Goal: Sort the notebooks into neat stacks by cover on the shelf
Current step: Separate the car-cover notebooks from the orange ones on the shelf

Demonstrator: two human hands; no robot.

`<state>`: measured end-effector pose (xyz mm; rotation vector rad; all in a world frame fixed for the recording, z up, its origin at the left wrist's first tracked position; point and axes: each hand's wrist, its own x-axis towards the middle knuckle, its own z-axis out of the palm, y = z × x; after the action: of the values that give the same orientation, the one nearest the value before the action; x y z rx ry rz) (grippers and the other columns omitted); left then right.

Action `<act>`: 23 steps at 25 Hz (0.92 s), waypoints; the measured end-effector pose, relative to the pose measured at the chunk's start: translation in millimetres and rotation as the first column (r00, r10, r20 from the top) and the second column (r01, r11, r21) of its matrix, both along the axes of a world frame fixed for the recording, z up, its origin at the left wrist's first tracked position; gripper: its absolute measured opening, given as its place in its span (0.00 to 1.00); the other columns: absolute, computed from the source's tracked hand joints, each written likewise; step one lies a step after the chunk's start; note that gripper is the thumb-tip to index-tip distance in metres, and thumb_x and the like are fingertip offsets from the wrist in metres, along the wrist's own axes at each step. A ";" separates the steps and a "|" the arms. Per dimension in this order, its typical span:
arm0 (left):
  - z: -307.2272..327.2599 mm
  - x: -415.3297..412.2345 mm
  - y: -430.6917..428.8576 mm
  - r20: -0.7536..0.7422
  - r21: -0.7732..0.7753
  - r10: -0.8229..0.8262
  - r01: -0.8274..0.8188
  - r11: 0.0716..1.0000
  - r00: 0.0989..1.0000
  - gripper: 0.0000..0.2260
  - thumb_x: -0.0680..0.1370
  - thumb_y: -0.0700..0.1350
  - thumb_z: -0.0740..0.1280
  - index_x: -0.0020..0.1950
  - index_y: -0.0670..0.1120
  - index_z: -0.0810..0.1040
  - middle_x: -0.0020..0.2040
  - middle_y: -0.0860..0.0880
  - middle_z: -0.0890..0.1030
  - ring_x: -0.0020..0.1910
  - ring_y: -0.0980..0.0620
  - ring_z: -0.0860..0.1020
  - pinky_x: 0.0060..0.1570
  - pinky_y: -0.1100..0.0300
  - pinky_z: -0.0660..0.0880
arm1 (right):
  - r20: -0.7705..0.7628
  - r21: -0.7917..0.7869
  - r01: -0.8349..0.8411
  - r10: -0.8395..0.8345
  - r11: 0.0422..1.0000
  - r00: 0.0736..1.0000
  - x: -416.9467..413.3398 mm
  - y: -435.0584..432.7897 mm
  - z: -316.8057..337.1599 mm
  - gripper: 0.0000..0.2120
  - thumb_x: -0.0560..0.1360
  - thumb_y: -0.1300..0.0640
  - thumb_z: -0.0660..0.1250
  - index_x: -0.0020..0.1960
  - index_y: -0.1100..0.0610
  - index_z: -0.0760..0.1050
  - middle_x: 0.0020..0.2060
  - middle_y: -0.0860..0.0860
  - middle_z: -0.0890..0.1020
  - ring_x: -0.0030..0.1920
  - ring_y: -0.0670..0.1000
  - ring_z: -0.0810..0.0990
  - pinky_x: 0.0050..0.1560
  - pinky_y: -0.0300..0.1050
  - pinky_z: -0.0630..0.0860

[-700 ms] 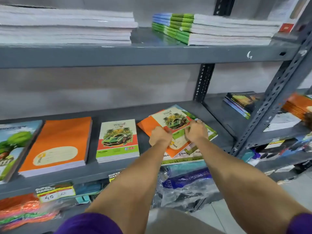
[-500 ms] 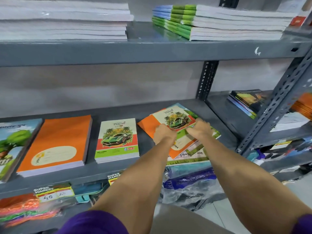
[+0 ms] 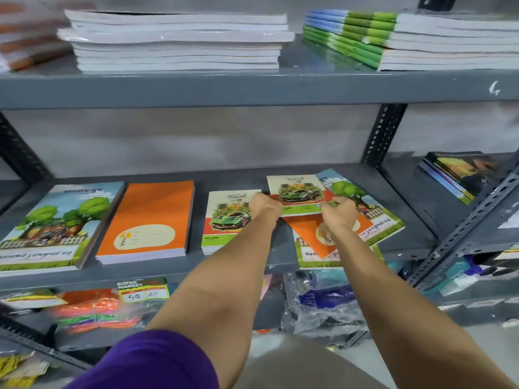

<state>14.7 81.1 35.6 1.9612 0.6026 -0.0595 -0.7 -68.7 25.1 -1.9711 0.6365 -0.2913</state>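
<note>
On the grey middle shelf [image 3: 224, 175] lie three neat stacks: tree-cover notebooks [image 3: 53, 226] at the left, orange notebooks [image 3: 148, 220], and green-car "Travel" notebooks [image 3: 229, 217]. To the right is a loose pile: an orange notebook [image 3: 309, 231] on tree-cover notebooks [image 3: 373, 220]. Both hands hold one green-car notebook [image 3: 296, 192] lifted off that pile. My left hand [image 3: 265, 204] grips its lower left corner. My right hand [image 3: 341, 211] grips its lower right edge.
The upper shelf [image 3: 252, 88] carries a white-edged stack [image 3: 177, 40] and a green-spined stack [image 3: 393, 37]. A slotted upright [image 3: 384, 133] stands behind the pile. Dark notebooks [image 3: 460, 172] sit on the right shelf. Plastic-wrapped goods [image 3: 323, 301] and price tags [image 3: 140, 290] fill the shelf below.
The green-car notebook has come up off the loose pile and shifted left toward the car stack, both hands moving with it. The camera has panned left.
</note>
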 end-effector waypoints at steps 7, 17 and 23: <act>7.0 -30.7 98.2 0.003 0.072 0.138 -0.138 0.988 0.990 0.13 0.77 0.45 0.68 0.55 0.36 0.80 0.51 0.43 0.82 0.53 0.43 0.81 0.41 0.57 0.73 | -0.035 -0.055 -0.259 0.258 0.964 0.966 -12.0 86.4 -17.3 0.23 0.72 0.52 0.73 0.62 0.63 0.75 0.59 0.58 0.80 0.60 0.58 0.78 0.59 0.46 0.73; -19.9 -79.0 130.5 -0.014 0.492 0.049 -0.036 0.870 0.999 0.15 0.78 0.50 0.66 0.59 0.42 0.78 0.58 0.44 0.76 0.54 0.44 0.79 0.46 0.53 0.75 | -0.073 -0.345 -0.443 0.447 0.828 0.892 -44.1 121.3 -43.5 0.16 0.68 0.46 0.73 0.42 0.58 0.75 0.39 0.52 0.82 0.40 0.53 0.82 0.41 0.46 0.80; 0.3 -70.3 101.7 0.079 0.686 -0.104 0.021 0.727 0.991 0.18 0.71 0.48 0.70 0.58 0.42 0.75 0.60 0.46 0.73 0.58 0.45 0.75 0.49 0.51 0.78 | -0.025 -0.405 -0.395 0.422 0.825 0.906 -37.6 83.2 -25.6 0.14 0.72 0.47 0.67 0.41 0.59 0.78 0.39 0.55 0.82 0.41 0.54 0.81 0.38 0.41 0.72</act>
<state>-55.7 182.8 35.9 2.6895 0.5202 0.2740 -38.2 14.6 -0.5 -2.4226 0.0932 -0.2291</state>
